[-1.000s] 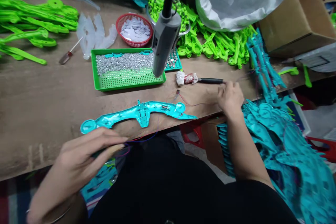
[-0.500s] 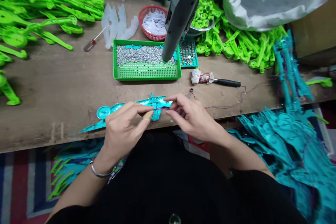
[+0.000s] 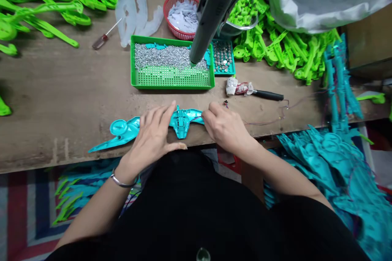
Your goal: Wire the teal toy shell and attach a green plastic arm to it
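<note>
Turquoise frame (image 3: pixel 181 126) under left grip (image 3: pixel 152 132), wide; under right grip (image 3: pixel 225 128), narrow, contents unclear

texts, labels: none legible | brands, numbers: none legible | signs: none legible

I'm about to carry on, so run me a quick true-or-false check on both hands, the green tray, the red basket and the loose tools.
1. The left hand lies over a stretch of the teal part. True.
2. The right hand grips the black-handled tool. False: that tool lies on the bench; the hand is at the teal part.
3. The green tray holds many small silver pieces. True.
4. The red basket is full of lime-green parts. False: it holds whitish pieces.
5. The screwdriver lies left of the green tray in the picture. True.
</note>
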Demonstrator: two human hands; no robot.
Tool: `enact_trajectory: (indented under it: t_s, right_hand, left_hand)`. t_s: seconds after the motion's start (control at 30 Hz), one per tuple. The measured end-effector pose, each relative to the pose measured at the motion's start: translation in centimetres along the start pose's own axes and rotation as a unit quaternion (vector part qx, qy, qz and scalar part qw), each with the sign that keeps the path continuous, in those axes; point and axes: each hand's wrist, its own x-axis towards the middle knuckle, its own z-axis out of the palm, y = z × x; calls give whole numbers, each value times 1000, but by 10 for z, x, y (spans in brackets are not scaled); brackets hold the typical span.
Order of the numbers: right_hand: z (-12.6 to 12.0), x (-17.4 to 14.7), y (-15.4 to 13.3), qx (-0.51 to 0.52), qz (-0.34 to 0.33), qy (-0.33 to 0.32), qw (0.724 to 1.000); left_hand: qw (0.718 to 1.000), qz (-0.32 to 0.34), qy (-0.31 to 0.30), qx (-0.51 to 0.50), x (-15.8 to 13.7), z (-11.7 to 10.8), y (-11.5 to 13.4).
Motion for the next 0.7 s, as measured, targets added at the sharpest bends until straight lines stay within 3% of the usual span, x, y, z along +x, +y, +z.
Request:
enact_trajectory:
  t_s: [0.33, 0.57, 0.7]
  right_hand:
    - [-11, 16, -15, 3, 8, -109, 994]
    - [8, 15, 4, 129, 42, -38, 990]
    - [16, 20, 9, 177, 50, -40, 982]
  left_hand:
    - [995, -78, 37, 58, 0, 23, 14]
    - [993, -56, 86, 61, 0, 26, 12]
    - [992, -52, 96, 56, -2, 29, 10]
